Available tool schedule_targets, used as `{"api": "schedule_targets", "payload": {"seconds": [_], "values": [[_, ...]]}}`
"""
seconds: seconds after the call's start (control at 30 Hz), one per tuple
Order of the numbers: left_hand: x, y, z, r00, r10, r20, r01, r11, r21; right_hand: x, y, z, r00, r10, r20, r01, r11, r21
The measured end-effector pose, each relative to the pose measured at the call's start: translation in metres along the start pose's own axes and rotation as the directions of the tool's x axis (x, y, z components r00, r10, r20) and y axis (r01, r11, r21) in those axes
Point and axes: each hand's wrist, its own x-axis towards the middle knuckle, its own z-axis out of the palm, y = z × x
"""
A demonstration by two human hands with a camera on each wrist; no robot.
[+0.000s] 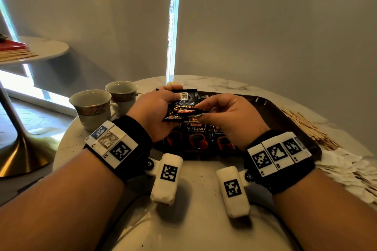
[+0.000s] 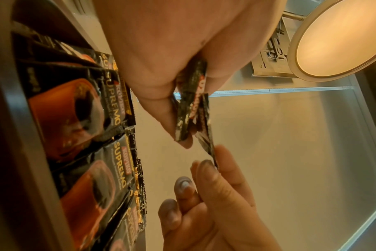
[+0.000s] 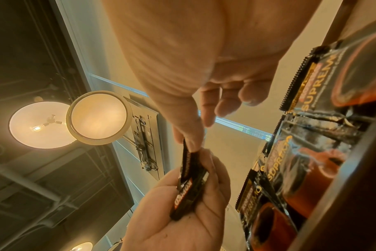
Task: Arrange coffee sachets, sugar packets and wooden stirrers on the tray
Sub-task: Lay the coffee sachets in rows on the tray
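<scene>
Both hands (image 1: 155, 108) grip sachets (image 1: 183, 106) (tray (image 1: 271, 106) half-hidden).

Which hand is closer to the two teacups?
Left. The left hand holds sachets right beside the teacups; the right hand is farther off, over the tray.

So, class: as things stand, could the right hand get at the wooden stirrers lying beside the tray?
Probably not at once. The right hand is pinching a coffee sachet that the left hand also grips. The wooden stirrers lie uncovered on its own side, past the tray rim, so once freed the way looks open.
</scene>
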Motion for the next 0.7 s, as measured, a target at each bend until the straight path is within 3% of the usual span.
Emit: {"api": "schedule_targets", "payload": {"seconds": [0.43,0.7], "values": [[-0.0002,-0.0015,0.0008,1.000,-0.018,-0.023,0.019,0.999,0.044,0.0002,-0.0015,-0.0005,0.997,-0.051,0.063,0.050,0.999,0.015],[0.0015,-0.0022,0.0000,1.000,-0.010,-0.029,0.011,0.999,0.033,0.0004,-0.0009,-0.0006,0.998,-0.063,-0.012,0.064,0.998,0.019]]}}
